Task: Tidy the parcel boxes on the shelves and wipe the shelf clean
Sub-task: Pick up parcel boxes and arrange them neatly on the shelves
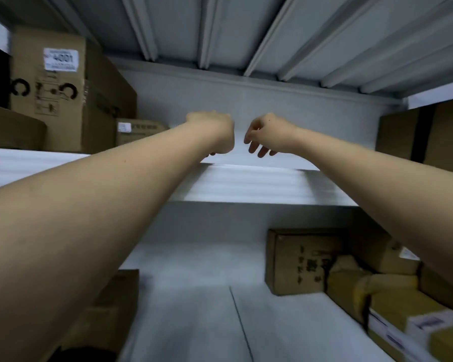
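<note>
Over the front edge of the upper shelf [246,184] we have both arms stretched in, hands side by side near the middle of the bare span. Left hand [215,131]: seen from the back, knuckles bent; fingers mostly hidden behind the hand, so we cannot tell whether they are curled on something or on nothing. No cloth visible in it. Right hand [267,134]: fingers hang loosely curled, tips pointing down toward the shelf, holding nothing. Frame is blurred, fine detail unreliable.

Boxes on the upper shelf are pushed out to its two ends: a tall labelled box [60,87] at the left end with a low flat box [139,130] just beside it toward the back, another box [11,126] at the left front, and a dark-taped box [424,134] at the right end. Judgement: this leaves the middle open so the hands can reach the back wall, either to wipe or to pull something forward.

Lower shelf [194,296]: printed box [298,262] toward the back right, yellow parcels [377,296] stacked along the right edge, one box [115,296] at the left edge; the middle strip lies bare.

Judgement: sorting looks largely done on both levels; wiping not evidently begun, since we see no cloth
</note>
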Demonstrator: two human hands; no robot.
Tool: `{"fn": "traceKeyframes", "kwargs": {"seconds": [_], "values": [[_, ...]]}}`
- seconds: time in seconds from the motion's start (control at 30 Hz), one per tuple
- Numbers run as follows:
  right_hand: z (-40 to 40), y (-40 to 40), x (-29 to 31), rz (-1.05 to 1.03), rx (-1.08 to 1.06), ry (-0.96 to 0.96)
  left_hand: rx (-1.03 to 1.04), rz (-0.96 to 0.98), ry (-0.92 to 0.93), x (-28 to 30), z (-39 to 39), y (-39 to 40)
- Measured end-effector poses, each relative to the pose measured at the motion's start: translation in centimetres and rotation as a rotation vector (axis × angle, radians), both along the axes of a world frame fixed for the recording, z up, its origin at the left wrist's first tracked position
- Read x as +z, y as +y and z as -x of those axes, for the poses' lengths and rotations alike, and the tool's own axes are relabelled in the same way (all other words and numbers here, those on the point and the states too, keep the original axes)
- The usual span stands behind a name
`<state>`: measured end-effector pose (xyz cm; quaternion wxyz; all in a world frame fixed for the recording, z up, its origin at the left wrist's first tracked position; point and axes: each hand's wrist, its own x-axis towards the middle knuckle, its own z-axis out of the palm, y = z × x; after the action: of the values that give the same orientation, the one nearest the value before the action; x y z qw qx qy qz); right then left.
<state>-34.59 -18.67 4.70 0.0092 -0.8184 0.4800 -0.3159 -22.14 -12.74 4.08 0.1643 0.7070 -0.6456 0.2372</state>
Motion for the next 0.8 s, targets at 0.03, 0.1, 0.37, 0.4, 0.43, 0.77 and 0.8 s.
{"fn": "traceKeyframes", "kwargs": {"seconds": [0.03,0.1,0.37,0.4,0.43,0.77,0.8], "values": [[1.4,0.2,-0.4,0.016,0.002,-0.005,-0.015,0.016,0.003,-0.4,1.5,0.1],[4.4,0.5,-1.4,0.042,-0.004,-0.027,-0.032,0.048,0.016,-1.1,4.4,0.3],[16.4,3.4,-6.0,0.244,-0.092,-0.179,-0.099,0.224,0.091,-5.1,15.2,1.8],[17.3,3.7,-6.7,0.266,-0.084,-0.208,-0.119,0.276,0.075,-5.8,15.9,1.8],[18.5,4.0,-7.6,0.298,-0.075,-0.234,-0.146,0.327,0.054,-6.7,17.0,1.8],[20.7,5.1,-18.7,0.62,-0.198,-0.074,-0.25,0.577,-0.162,-18.9,19.0,-0.3],[20.6,5.0,-19.9,0.617,-0.212,-0.058,-0.247,0.556,-0.166,-19.9,19.2,-0.4]]}}
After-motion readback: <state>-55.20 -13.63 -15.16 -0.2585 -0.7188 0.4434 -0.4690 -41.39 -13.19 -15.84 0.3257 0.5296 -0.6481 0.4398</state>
